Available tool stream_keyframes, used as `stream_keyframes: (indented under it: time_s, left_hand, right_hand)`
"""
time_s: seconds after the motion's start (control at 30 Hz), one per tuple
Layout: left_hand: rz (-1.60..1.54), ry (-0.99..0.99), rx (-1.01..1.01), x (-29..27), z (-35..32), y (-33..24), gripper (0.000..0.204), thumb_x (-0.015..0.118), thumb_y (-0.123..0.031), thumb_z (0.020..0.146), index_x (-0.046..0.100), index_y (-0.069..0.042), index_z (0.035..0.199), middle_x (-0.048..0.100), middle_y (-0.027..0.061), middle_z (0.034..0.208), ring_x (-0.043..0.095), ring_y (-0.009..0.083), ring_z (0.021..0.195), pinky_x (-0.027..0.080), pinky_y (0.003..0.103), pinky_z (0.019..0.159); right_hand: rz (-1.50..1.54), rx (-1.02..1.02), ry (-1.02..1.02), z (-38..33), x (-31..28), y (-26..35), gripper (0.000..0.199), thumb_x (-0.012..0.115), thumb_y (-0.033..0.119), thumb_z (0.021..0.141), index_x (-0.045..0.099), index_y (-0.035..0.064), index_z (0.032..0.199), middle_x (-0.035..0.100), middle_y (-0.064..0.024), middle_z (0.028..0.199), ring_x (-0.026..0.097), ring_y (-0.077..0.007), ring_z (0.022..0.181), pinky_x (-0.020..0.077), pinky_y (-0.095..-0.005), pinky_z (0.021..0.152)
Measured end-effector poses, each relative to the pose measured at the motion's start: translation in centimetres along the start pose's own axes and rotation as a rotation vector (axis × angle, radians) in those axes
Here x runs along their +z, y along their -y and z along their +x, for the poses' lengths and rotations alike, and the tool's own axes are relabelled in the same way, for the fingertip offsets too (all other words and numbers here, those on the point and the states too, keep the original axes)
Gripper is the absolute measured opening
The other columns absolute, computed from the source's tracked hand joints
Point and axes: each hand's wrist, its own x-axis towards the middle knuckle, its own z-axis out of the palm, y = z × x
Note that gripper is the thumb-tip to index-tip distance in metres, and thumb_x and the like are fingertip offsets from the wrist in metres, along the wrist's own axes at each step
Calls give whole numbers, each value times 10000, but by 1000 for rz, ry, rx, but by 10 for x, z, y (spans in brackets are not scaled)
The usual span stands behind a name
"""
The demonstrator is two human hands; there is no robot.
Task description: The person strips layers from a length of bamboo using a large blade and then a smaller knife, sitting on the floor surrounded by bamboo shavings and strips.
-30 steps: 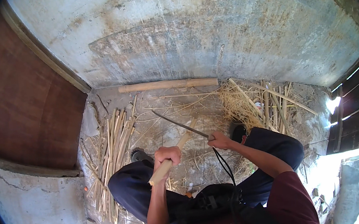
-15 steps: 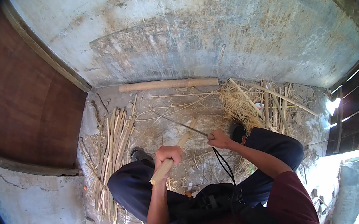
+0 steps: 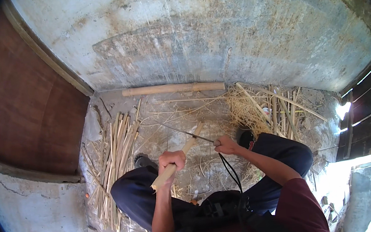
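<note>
My left hand (image 3: 172, 160) is closed around a pale split bamboo piece (image 3: 163, 176), which slants from above my left thigh up and away to the right. In my right hand (image 3: 227, 144) is the short handle of a long thin dark tool (image 3: 175, 129). It looks like a knife blade seen edge-on, though its exact kind does not show. The tool points away to the left and crosses the far part of the bamboo at a dark spot; whether it cuts in there cannot be made out.
Bamboo strips (image 3: 118, 154) lie heaped at my left. Shavings (image 3: 242, 109) and more sticks (image 3: 286, 110) lie at the right. A bamboo pole (image 3: 173, 88) rests along the far wall (image 3: 176, 38). A black cord (image 3: 231, 170) hangs below my right hand. A brown door panel (image 3: 26, 103) stands left.
The bamboo piece and my left hand have shifted slightly toward me and to the left. My right hand and the thin tool have barely moved.
</note>
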Motion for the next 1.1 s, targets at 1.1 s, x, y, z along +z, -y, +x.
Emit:
stream_keyframes:
  time_s: [1.1]
  left_hand:
    - [11,-13,-67,-25,3,-5,887,507,-920,829,387,-79,574,367,16,520,351,198,498,257,366,528]
  right_hand:
    - [-247,-111,4,0,-5,18,297,685,267,755,685,-8,868,669,-289,795,661,-477,792,506,-517,724]
